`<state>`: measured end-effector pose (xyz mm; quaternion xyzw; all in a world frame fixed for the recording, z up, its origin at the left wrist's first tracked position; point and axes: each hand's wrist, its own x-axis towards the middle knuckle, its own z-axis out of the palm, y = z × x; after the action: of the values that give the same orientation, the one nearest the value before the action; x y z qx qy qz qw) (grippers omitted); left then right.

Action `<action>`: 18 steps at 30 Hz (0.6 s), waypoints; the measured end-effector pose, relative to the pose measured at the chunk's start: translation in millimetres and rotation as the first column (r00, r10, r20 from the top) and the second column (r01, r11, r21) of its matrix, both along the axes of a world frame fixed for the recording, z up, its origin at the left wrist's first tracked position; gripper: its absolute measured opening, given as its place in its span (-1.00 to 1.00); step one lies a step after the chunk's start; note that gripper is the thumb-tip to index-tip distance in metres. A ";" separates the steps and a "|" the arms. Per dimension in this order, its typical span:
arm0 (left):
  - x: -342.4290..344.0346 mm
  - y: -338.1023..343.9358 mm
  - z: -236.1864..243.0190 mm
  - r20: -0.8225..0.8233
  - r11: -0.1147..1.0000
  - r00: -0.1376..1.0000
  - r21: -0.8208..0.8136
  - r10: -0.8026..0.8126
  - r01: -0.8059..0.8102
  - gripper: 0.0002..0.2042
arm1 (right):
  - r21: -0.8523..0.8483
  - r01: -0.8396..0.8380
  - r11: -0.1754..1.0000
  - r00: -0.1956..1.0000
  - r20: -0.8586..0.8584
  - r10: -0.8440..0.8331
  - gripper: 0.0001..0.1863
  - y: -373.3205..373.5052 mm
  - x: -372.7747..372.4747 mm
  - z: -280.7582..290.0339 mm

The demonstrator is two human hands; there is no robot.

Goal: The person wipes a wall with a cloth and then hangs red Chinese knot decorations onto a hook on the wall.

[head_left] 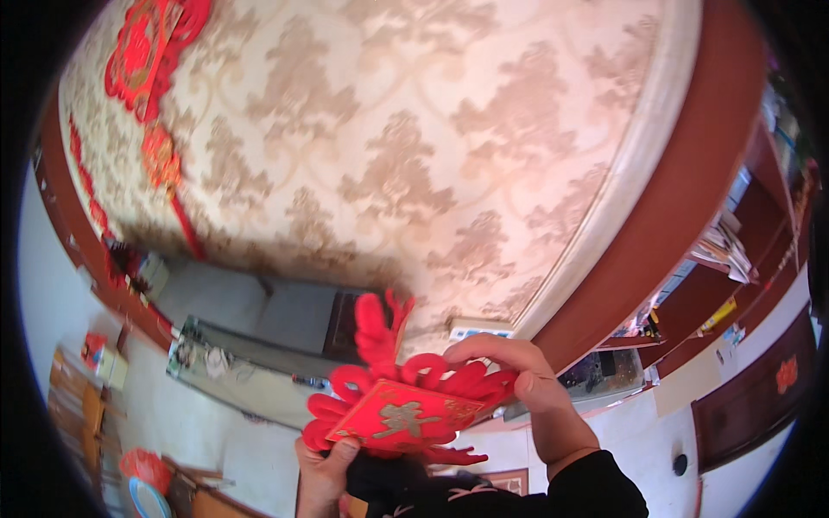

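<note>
A red diamond-shaped hanging decoration (406,419), with a gold sign on its face and soft red loops around its edges, is held up in the air in front of the body. Its face is tilted, and a tall bunch of red loops is pointed up from its top. Its lower left corner is pinched by the bare left hand (324,466), with the thumb laid flat on the front. The other left fingers are hidden, so they may be tucked behind. The loops by its right corner are held by the bare right hand (514,367), which is loosely closed, with long fingers bent over the top and the thumb bent close beside them.

Past the hands, a cream wall with brown leafy shapes (389,173) is seen. Near the wall's upper left edge, a big red looped ornament (142,52) is hung. By the wall's bottom edge, a wide dark flat screen (229,298) is seen, with a long low glass-topped stand (259,371) below it. Past the wall's right edge, brown wooden shelves (764,229) are filled with papers (725,246).
</note>
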<state>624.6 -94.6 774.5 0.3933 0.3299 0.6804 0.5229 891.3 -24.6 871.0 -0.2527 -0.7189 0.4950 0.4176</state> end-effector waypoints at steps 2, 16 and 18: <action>13.7 18.8 5.4 -0.117 0.997 0.990 0.012 -0.077 0.079 -0.82 | 0.093 0.108 0.990 0.978 0.170 -0.122 -0.18 -6.2 6.3 27.2; 118.2 136.8 99.1 -0.246 0.928 0.939 0.226 -0.240 0.297 -0.81 | 0.354 0.580 0.734 0.808 -0.136 -0.573 -0.69 58.9 62.1 106.8; 132.1 154.3 116.7 -0.278 0.922 0.930 0.236 -0.239 0.308 -0.81 | 0.373 0.602 0.706 0.794 -0.182 -0.580 -0.71 77.7 75.7 122.1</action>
<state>756.8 59.7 891.3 0.5853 0.2350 0.5858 0.5089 967.0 53.1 993.1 -0.3627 -0.6767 0.1783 0.6154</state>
